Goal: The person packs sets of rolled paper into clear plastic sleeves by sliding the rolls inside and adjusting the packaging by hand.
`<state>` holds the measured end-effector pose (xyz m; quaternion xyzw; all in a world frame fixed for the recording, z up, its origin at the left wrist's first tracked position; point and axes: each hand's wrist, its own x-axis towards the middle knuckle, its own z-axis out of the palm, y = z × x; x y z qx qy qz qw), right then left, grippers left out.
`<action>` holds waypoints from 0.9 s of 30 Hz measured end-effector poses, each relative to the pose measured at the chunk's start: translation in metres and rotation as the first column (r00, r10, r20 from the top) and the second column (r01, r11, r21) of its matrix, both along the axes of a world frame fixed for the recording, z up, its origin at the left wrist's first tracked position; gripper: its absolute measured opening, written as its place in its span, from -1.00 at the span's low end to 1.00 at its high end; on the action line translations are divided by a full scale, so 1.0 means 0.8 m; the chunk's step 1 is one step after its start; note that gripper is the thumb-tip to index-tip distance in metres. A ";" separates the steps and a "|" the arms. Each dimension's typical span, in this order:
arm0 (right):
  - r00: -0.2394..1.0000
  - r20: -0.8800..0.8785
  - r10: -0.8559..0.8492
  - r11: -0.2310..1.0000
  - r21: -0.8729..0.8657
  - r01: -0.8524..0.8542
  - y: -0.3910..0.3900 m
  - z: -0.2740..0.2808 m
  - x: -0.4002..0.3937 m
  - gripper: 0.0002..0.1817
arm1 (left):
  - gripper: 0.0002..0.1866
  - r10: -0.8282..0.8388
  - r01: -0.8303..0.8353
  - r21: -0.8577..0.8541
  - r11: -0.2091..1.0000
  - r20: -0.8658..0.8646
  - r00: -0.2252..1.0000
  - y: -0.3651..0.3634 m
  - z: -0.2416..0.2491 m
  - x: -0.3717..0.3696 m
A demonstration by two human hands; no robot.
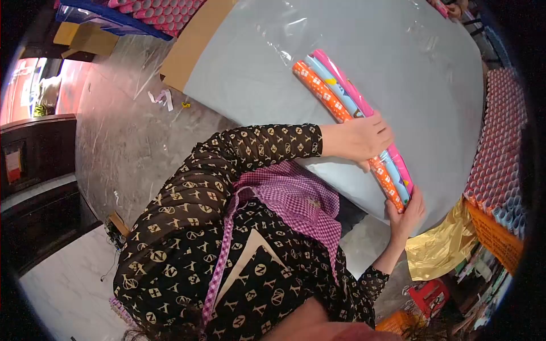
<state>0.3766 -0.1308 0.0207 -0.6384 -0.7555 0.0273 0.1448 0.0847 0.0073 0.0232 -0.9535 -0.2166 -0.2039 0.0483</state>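
Three gift wrap rolls lie side by side on the pale grey table cover [239, 62]: an orange one [321, 91] with white patterns, a light blue one [335, 85] and a pink one [347, 86]. Shiny clear plastic [284, 31] shows at and beyond their far ends. My left hand [364, 137] lies across the middle of the bundle with its fingers wrapped over the rolls. At the near end, my right hand [407, 211] grips the roll ends, thumb on the orange side and fingers on the pink side.
Many stacked rolls [497, 136] stand along the right edge, above an orange crate [495, 233]. Gold sheeting [443, 244] and a red stool [427, 298] are at the lower right. A blue crate [108, 20] with pink rolls is at the upper left. Another person's hand [455, 10] shows top right.
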 end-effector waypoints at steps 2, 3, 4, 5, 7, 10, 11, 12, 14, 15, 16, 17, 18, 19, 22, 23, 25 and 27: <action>1.000 -0.003 0.005 1.000 0.024 -0.005 0.001 -0.006 -0.002 -0.07 | -0.15 0.037 -0.036 0.020 0.999 -0.032 0.999 -0.007 -0.006 0.011; 1.000 -0.004 0.010 0.999 0.047 -0.010 0.001 -0.009 -0.002 -0.07 | -0.15 0.037 -0.036 0.024 0.999 -0.033 0.999 -0.009 -0.006 0.018; 1.000 -0.005 0.011 0.999 0.052 -0.011 0.002 -0.012 -0.001 -0.07 | -0.15 0.033 -0.033 0.005 0.999 -0.058 0.998 -0.011 -0.006 0.025; 1.000 -0.006 0.009 0.998 0.062 -0.008 0.002 -0.015 0.000 -0.07 | -0.15 0.031 -0.032 -0.010 0.999 -0.083 0.996 -0.015 -0.006 0.031; 1.000 -0.013 0.010 0.995 0.096 -0.009 0.002 -0.022 0.001 -0.07 | -0.16 0.038 -0.036 0.036 0.999 -0.057 0.998 -0.023 -0.007 0.042; 0.999 -0.048 0.014 0.992 0.128 -0.008 0.010 -0.022 -0.006 -0.11 | -0.15 0.046 -0.042 0.065 0.997 -0.052 0.998 -0.025 -0.008 0.057; 0.999 -0.048 0.015 0.991 0.137 -0.009 0.010 -0.023 -0.006 -0.11 | -0.14 0.050 -0.045 0.064 0.997 -0.076 0.996 -0.028 -0.008 0.063; 0.999 -0.035 -0.002 0.996 0.084 0.005 0.009 -0.020 -0.008 -0.13 | -0.14 0.045 -0.044 0.024 0.999 -0.071 0.996 -0.030 -0.012 0.066; 0.999 -0.029 -0.015 0.997 0.079 0.018 0.005 -0.022 -0.003 -0.14 | -0.12 0.054 -0.052 0.031 0.998 -0.059 0.997 -0.037 -0.013 0.075; 1.000 -0.029 -0.004 0.997 0.080 0.006 0.009 -0.024 -0.002 -0.14 | -0.12 0.053 -0.051 0.035 0.998 -0.058 0.997 -0.033 -0.017 0.077; 1.000 -0.030 0.008 0.997 0.083 -0.005 0.009 -0.024 -0.001 -0.15 | -0.10 0.039 -0.039 0.008 0.999 -0.027 0.999 -0.033 -0.021 0.080; 1.000 -0.030 0.008 0.996 0.089 -0.005 0.009 -0.020 -0.003 -0.15 | -0.08 0.025 -0.025 -0.017 1.000 0.004 1.000 -0.033 -0.022 0.079; 0.999 -0.033 0.013 0.996 0.084 -0.010 0.009 -0.016 -0.006 -0.15 | -0.08 0.026 -0.026 -0.007 1.000 0.002 1.000 -0.030 -0.019 0.076; 0.999 -0.036 0.019 0.997 0.081 -0.016 0.011 -0.013 -0.008 -0.15 | -0.10 -0.020 0.030 -0.139 0.990 0.076 0.997 -0.026 -0.016 0.071; 0.999 -0.006 0.036 0.993 0.112 -0.035 0.013 -0.013 -0.009 -0.16 | -0.17 -0.011 0.066 -0.236 0.970 0.228 0.973 -0.004 0.001 0.043; 0.999 -0.005 0.032 0.992 0.118 -0.032 0.012 -0.012 -0.010 -0.16 | -0.22 0.028 0.039 -0.220 0.975 0.295 0.955 0.007 0.005 0.026; 1.000 -0.021 0.010 0.996 0.089 -0.008 0.009 -0.008 -0.013 -0.15 | -0.34 0.207 -0.117 -0.245 0.962 0.384 0.900 0.049 -0.004 -0.022; 0.999 -0.028 0.015 0.995 0.100 -0.012 0.010 -0.008 -0.012 -0.16 | -0.45 0.402 -0.337 -0.253 0.907 0.279 0.872 0.104 -0.002 -0.087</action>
